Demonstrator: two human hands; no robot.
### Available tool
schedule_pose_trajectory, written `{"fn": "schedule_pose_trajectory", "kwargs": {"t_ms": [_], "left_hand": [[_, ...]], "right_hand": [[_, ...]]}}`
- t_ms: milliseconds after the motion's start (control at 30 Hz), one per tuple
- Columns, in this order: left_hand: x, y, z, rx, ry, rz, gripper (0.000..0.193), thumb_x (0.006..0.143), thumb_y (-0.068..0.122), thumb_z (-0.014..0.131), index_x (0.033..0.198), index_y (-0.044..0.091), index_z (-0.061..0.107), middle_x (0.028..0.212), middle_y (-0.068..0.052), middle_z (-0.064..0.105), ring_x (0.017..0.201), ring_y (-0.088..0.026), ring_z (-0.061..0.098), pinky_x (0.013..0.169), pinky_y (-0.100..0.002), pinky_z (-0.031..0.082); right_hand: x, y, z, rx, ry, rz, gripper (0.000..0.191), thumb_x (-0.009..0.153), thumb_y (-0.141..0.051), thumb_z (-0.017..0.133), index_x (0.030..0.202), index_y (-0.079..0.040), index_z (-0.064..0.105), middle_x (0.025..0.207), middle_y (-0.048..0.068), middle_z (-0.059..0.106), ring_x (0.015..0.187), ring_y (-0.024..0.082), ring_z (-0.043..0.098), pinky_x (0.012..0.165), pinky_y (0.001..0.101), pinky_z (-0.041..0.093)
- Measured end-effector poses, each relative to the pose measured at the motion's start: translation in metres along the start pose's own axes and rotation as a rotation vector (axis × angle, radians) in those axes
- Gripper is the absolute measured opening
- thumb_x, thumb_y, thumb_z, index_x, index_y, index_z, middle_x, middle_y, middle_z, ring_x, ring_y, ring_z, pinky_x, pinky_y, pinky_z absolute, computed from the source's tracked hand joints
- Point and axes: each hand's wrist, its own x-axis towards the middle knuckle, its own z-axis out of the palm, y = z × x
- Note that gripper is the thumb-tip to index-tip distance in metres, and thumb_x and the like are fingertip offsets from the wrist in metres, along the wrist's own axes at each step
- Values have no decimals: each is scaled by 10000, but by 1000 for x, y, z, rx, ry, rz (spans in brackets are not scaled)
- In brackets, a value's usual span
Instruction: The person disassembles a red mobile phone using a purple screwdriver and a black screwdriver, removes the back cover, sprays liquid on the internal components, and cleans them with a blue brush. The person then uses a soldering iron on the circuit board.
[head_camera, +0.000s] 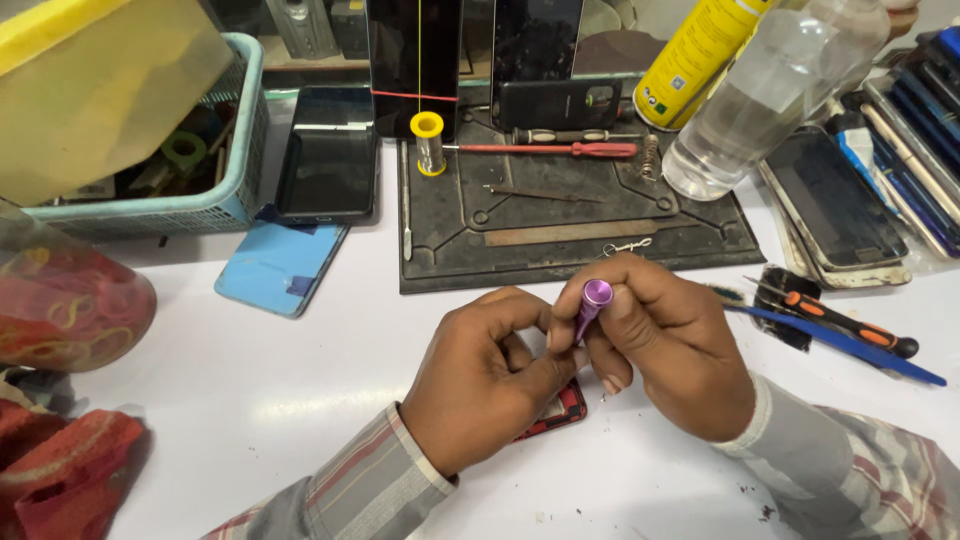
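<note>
Mid-job, lower centre of frame: left hand (487, 375) fingers curled, pinning a small red-edged part (562, 409) to the white table (300, 400), right hand (668, 345) pinching a purple-capped screwdriver (590, 308) upright just above it; nothing visibly taken apart yet

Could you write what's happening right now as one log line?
right hand: holds purple screwdriver | left hand: on red-edged part | both over white table
</note>
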Motion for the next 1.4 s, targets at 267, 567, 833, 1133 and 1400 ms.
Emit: {"fn": "schedule_pose_trajectory", "kwargs": {"t_ms": [267, 567, 833, 1133, 1400], "left_hand": [[-3, -7, 0, -37, 6, 2, 135, 819, 33, 773, 937, 0, 716, 918, -17, 615, 547, -16, 545, 471, -205, 440], [-1, -9, 0, -68, -27, 38, 135, 854, -8, 742, 988, -12, 726, 979, -33, 633, 553, -3, 546, 468, -186, 435], [-1, -6, 0, -100, -28, -11, 204, 827, -40, 711, 1027, -7, 713, 998, -50, 629, 535, -7, 574, 437, -187, 438], [-2, -11, 0, -63, -32, 5, 177, 841, -8, 727, 1018, -6, 721, 965, -42, 629, 525, -5, 558, 435, -186, 418], [-1, -13, 0, -13, -27, 27, 96, 872, 12, 734, 964, -12, 730, 965, -40, 654, 536, -7, 574, 450, -190, 437]], "right_hand": [[0, -1, 4, -130, 31, -81, 293, 1102, -246, 511, 1212, 26, 513, 1024, 151, 707, 651, 83, 552, 571, 234, 497], [1, -4, 5, -132, -4, -141, 294, 1101, -233, 503, 1252, 16, 456, 1016, 165, 708, 635, 73, 514, 581, 221, 481], [-1, -4, 1, -91, 1, -101, 356, 1110, -268, 448, 1303, 21, 523, 1029, 161, 713, 641, 59, 543, 590, 212, 503], [0, -5, 3, -113, 13, -114, 294, 1130, -235, 463, 1270, 20, 505, 1068, 185, 713, 649, 73, 540, 606, 223, 507], [2, -4, 5, -259, 15, -190, 269, 1091, -164, 555, 1213, 4, 385, 1013, 184, 716, 645, 86, 555, 566, 230, 499]]}}
